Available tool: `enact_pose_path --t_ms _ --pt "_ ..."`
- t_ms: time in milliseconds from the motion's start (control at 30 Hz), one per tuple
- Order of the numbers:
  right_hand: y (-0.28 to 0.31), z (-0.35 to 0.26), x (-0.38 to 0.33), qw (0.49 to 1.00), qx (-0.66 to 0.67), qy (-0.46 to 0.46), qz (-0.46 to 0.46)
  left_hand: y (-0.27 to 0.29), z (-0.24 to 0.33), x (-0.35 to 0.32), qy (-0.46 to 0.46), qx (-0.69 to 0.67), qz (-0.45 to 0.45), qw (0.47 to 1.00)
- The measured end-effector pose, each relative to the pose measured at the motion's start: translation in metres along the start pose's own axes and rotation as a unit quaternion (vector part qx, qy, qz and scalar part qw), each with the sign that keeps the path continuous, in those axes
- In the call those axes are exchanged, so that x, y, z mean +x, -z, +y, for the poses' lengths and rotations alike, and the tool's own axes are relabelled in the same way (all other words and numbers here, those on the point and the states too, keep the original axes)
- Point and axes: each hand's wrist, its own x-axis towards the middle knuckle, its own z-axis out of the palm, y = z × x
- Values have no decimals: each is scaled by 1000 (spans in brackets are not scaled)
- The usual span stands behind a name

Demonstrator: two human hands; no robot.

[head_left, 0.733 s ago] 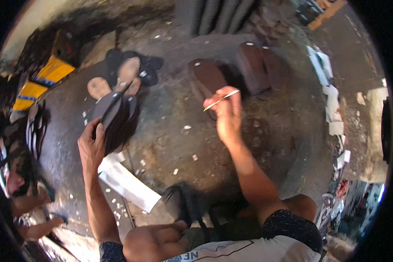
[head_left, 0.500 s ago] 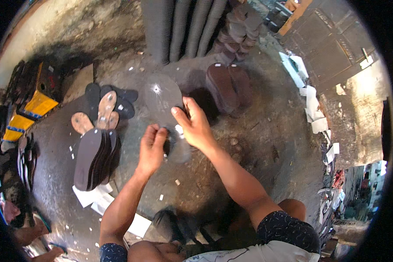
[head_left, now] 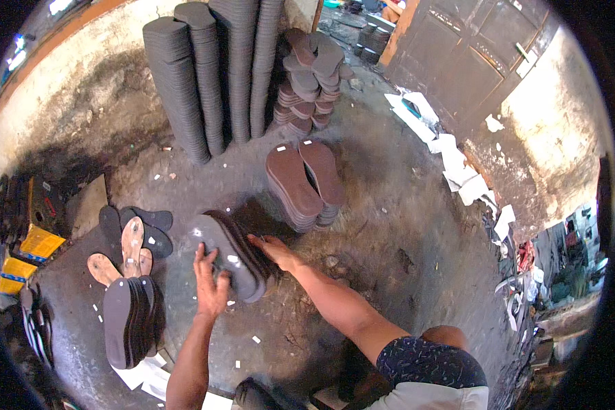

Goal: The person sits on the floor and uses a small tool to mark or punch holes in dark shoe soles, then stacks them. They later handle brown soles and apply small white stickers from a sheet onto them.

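A stack of dark grey-brown shoe soles (head_left: 220, 240) lies between my hands, with a small white paper tag on its top sole. My left hand (head_left: 212, 281) has its fingers spread at the left edge of the top sole, and it seems to touch it. On the other side, my right hand (head_left: 278, 253) reaches to the stack's right flank with fingers stretched out, some of them partly hidden. Beyond it stands a pair of brown sole stacks (head_left: 297, 181), each tagged white. To the left is another dark sole stack (head_left: 119, 314).
Tall columns of soles (head_left: 236, 75) lean against the far wall, beside shorter piles (head_left: 304, 82). Tan insoles (head_left: 132, 239) and black soles (head_left: 158, 240) lie at left, near yellow-and-black boxes (head_left: 42, 238). White paper sheets (head_left: 461, 178) line the right; paper scraps dot the floor.
Both hands held a single sole by its near end; now that sole lies on the stack. My left fingers have spread, and my right hand has moved to the stack's side. The view has shifted.
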Motion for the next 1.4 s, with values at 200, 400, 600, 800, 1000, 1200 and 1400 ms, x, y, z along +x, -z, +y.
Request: enact_pose_path --t_ms 200,400,600,800,1000,1200,1400 --pt "-66 -18 -75 989 -130 59 -24 31 -81 -99 106 -265 63 956" --pt "-95 15 -144 951 -254 172 44 30 -34 -153 270 -68 36 960" --pt "-108 -16 -150 928 -242 280 43 54 -17 -139 226 24 39 973" --pt "-103 -31 -179 886 -176 427 48 76 12 -144 13 134 166 977" --pt "-112 -32 -165 881 -269 388 43 72 -20 -151 26 145 181 972" --pt "-127 -37 -171 935 -306 173 -37 85 -3 -156 338 139 3 931" --pt "-155 -11 -177 979 138 102 -112 141 41 -109 182 161 -14 970"
